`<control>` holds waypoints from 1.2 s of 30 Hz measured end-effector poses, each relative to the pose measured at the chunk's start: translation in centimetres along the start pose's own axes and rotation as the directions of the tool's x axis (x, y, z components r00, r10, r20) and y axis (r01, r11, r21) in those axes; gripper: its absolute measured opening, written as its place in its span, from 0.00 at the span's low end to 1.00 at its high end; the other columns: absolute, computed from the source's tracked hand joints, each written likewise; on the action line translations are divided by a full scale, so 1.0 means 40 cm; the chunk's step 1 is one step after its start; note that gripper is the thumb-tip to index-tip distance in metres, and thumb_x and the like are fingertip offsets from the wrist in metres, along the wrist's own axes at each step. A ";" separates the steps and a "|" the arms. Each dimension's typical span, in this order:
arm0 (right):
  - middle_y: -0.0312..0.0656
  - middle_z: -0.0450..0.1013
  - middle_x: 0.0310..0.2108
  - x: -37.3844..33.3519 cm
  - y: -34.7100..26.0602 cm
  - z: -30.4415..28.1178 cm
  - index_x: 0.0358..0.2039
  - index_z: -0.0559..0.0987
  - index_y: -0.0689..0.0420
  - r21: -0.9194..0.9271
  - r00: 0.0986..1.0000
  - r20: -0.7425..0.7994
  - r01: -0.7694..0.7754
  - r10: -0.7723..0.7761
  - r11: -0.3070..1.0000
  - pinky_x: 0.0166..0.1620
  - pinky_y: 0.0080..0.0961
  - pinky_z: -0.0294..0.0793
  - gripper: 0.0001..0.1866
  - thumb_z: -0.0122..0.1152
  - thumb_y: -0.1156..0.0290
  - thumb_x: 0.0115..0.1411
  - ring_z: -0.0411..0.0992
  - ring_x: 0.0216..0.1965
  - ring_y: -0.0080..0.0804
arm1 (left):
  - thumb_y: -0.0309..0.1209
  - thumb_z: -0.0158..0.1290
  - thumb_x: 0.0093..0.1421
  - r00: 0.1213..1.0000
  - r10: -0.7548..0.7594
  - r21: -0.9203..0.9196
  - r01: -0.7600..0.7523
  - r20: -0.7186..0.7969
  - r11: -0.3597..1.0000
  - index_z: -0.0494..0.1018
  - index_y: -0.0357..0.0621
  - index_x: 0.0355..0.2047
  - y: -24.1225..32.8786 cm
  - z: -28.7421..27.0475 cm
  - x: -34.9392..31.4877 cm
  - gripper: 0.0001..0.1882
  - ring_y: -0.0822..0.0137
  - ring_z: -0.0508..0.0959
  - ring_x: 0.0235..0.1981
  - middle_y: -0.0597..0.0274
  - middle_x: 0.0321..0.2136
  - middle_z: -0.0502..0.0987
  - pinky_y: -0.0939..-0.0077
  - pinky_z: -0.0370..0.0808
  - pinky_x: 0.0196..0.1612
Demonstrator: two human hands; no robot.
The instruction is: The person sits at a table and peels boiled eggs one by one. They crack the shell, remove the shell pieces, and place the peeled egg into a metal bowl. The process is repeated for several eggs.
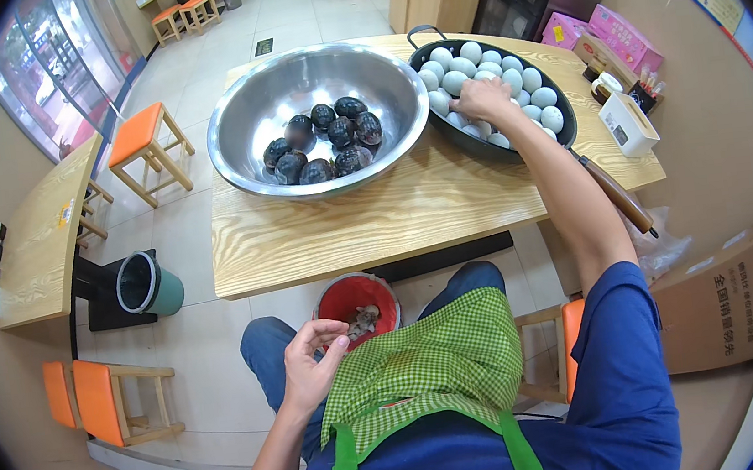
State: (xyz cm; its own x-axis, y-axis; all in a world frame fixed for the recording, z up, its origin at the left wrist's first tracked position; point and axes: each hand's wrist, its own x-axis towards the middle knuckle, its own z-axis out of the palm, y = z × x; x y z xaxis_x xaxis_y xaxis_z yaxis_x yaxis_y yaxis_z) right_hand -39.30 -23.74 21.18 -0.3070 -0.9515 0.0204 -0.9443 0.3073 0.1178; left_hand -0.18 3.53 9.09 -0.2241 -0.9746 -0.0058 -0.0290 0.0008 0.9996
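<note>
My right hand [483, 101] reaches into a black wok [573, 127] full of pale blue-green eggs [461, 65]. Its bent fingers close round an egg there, though the hand hides most of that egg. To the left stands a wide steel bowl [231, 113] with several dark, glossy peeled eggs [341, 131] gathered at its bottom. Below the table edge, my left hand [310, 361] is open and holds nothing, its fingers loosely bent and the thumb apart. Beside it, between my knees, a red-lined bin [381, 291] contains pale shell pieces [365, 319].
Bowl and wok share a wooden table [376, 226]. The wok's wooden handle [615, 191] juts over the near right edge. A white tissue box [629, 126] stands right of the wok. A cardboard box [718, 300] leans at the right; a green bin [162, 290] and orange stool [136, 134] stand left.
</note>
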 end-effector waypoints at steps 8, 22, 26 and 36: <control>0.50 0.74 0.52 -0.011 0.005 -0.024 0.47 0.80 0.58 0.118 0.993 0.050 -0.112 0.107 0.987 0.58 0.50 0.64 0.29 0.62 0.53 0.48 0.67 0.57 0.52 | 0.22 0.56 0.60 1.000 -0.006 -0.031 0.005 -0.028 1.000 0.73 0.33 0.41 -0.021 -0.028 -0.030 0.09 0.71 0.80 0.39 0.56 0.39 0.80 0.77 0.78 0.43; 0.49 0.75 0.27 -0.111 0.070 -0.061 0.25 0.77 0.68 0.557 0.982 -0.087 0.185 -0.165 0.810 0.34 0.33 0.72 0.22 0.62 0.56 0.47 0.74 0.30 0.35 | 0.22 0.57 0.61 0.998 -0.061 -0.117 0.063 0.019 0.991 0.73 0.34 0.42 -0.011 -0.004 -0.017 0.10 0.72 0.80 0.39 0.57 0.39 0.80 0.78 0.76 0.45; 0.51 0.77 0.28 -0.129 0.075 -0.054 0.27 0.79 0.67 0.712 0.984 -0.140 0.178 -0.110 0.680 0.39 0.32 0.73 0.20 0.59 0.58 0.50 0.75 0.33 0.36 | 0.23 0.57 0.61 0.998 -0.044 -0.108 0.048 0.040 0.993 0.73 0.34 0.42 -0.004 0.006 -0.016 0.10 0.72 0.80 0.39 0.57 0.40 0.80 0.78 0.76 0.45; 0.46 0.79 0.36 -0.185 0.087 -0.066 0.40 0.82 0.63 0.693 0.965 -0.178 0.262 -0.192 0.672 0.46 0.28 0.72 0.21 0.55 0.60 0.54 0.76 0.40 0.35 | 0.23 0.57 0.60 0.997 -0.067 -0.112 0.070 0.025 0.991 0.72 0.33 0.42 -0.031 -0.008 -0.045 0.11 0.72 0.80 0.39 0.56 0.40 0.80 0.78 0.76 0.46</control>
State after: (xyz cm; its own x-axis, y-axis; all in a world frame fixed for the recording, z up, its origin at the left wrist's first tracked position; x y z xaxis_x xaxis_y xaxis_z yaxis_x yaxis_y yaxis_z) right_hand -40.01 -15.67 24.05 -0.0937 -0.9803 0.1738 -0.7965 -0.0309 -0.6038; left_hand 0.57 5.23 7.87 -0.2454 -0.9666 -0.0737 0.0647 -0.0922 0.9936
